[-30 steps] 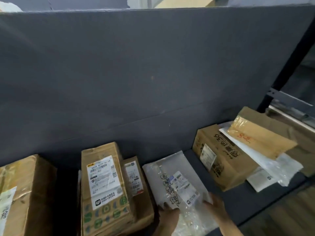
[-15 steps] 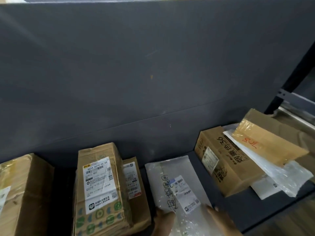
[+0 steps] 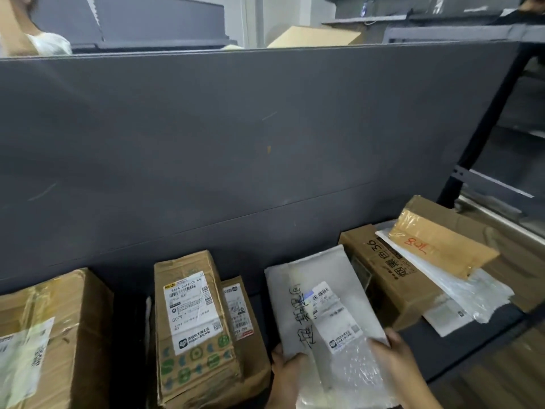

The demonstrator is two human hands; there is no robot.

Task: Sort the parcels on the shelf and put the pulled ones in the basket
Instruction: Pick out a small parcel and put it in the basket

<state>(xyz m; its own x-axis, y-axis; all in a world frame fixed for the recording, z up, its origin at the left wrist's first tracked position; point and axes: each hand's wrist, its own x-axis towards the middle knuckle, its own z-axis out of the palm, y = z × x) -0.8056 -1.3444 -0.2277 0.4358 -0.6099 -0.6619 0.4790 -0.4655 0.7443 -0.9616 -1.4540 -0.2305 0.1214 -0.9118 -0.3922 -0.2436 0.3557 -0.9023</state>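
Our left hand and right hand grip the near end of a flat white plastic mailer parcel at the front edge of the dark grey shelf; lifting it level should stop it sagging.

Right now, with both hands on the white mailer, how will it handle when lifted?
Probably floppy: the mailer is a thin, flat plastic bag with bubble wrap showing at its near end. Likely light, since it looks flat with little bulge. Its film may slip; the left hand and right hand grip opposite edges.
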